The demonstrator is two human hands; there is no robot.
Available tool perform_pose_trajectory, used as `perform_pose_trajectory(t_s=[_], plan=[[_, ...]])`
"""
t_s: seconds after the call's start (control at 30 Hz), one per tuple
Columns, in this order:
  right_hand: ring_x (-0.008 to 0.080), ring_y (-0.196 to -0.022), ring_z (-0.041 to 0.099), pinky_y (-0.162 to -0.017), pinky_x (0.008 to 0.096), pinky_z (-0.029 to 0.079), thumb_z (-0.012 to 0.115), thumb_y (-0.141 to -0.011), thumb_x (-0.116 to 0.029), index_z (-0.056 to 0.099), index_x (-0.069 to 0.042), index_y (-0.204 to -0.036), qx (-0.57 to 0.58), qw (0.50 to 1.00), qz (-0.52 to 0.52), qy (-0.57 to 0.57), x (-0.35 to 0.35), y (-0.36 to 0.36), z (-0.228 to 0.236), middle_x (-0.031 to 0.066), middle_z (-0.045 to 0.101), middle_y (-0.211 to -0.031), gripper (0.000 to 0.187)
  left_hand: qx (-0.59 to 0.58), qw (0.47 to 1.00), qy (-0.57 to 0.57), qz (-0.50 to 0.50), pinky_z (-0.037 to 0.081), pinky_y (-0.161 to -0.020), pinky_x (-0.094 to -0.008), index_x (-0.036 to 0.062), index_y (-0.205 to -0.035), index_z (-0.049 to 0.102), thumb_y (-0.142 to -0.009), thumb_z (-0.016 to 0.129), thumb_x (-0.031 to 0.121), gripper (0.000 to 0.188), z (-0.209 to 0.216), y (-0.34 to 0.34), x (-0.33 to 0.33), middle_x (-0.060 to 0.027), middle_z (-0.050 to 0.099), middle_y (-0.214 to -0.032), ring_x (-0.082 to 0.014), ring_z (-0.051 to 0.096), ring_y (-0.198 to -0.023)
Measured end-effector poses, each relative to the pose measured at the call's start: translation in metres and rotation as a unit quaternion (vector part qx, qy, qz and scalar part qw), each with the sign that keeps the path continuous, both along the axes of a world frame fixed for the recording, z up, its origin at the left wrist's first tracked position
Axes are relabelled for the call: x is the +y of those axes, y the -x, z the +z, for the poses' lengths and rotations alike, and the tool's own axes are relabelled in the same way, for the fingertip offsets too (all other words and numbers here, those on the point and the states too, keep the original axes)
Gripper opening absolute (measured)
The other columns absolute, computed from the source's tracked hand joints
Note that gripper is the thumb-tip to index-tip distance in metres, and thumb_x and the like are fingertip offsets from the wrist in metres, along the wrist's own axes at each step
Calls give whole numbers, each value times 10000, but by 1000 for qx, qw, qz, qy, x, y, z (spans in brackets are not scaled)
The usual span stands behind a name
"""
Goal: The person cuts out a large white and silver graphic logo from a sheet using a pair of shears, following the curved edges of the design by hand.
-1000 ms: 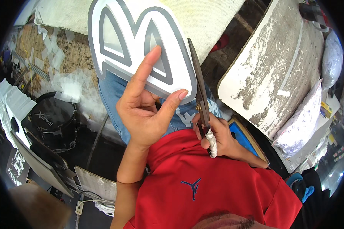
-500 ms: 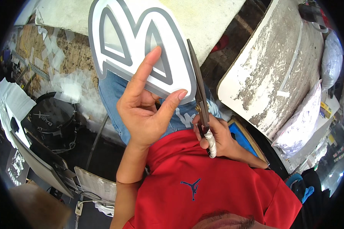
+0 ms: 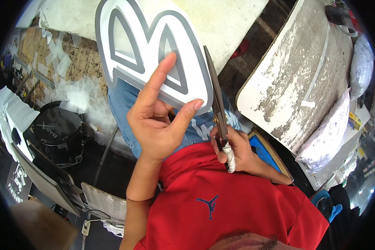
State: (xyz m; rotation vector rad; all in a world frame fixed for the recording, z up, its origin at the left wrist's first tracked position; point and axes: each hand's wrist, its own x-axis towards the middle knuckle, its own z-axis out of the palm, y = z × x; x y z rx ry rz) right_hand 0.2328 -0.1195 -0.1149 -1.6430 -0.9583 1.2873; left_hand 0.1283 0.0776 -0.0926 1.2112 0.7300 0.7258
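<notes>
The left hand (image 3: pixel 156 125) holds a white cutout with grey borders (image 3: pixel 151 52) in front of the body, over the blue jeans (image 3: pixel 124 100); its grip is closed on the near edge, with the thumb at the near right corner and the index finger stretched across the face. The long axis of the cutout slants from upper left to lower right, and its two rounded lobes point away from the person. The right hand's (image 3: pixel 239 148) grip is wrapped around the handles of dark scissors (image 3: pixel 218 93). Their long axis is steep, the tips point away and slightly left, just beside the cutout's right edge; I cannot tell if they touch.
</notes>
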Motion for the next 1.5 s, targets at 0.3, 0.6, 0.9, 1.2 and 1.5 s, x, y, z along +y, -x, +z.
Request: perform_pose_trajectory(t_s=[0.3,0.6,0.9,1.2,1.5], plan=[[106,-609,585,-561,259,461,592,-827,-688,536,-23,-1075,15,1000,-21,2,0,3,-1,36,600,-734,712,-5,1000,4,8,510,-902,-263,-100,-1424,409,-763,710,-150,728,0,-2,1,-230,541,-1361,-192,624,-1097],[102,-619,573,-577,255,456,593,-805,-709,537,-26,-1068,19,999,-28,8,0,3,-2,33,596,-734,733,-20,1000,8,-8,507,-952,-298,-125,-1411,402,-777,712,-164,707,-1,1,2,-236,492,-1411,-215,589,-1177],[142,-730,573,-689,294,471,729,-808,-583,539,-9,-1183,148,987,-59,-9,18,-8,5,69,598,-835,712,5,1000,16,23,500,-938,-280,-94,-1275,580,-802,714,-136,493,15,-10,5,-161,635,-1225,-150,596,-1100],[150,-783,592,-687,297,465,628,-724,-808,539,-10,-1214,119,983,-28,-137,26,-3,52,83,598,-851,940,-101,988,-110,29,482,-943,-279,-77,-1288,581,-819,691,-127,484,75,5,-17,-156,633,-1243,-152,599,-1116],[215,-813,616,-778,354,491,650,-685,-822,539,15,-1278,76,970,84,-216,17,28,98,93,606,-858,1031,-125,955,-212,168,473,-957,-266,-70,-1343,536,-838,685,-115,528,138,52,-47,-149,636,-1252,-148,599,-1118]])
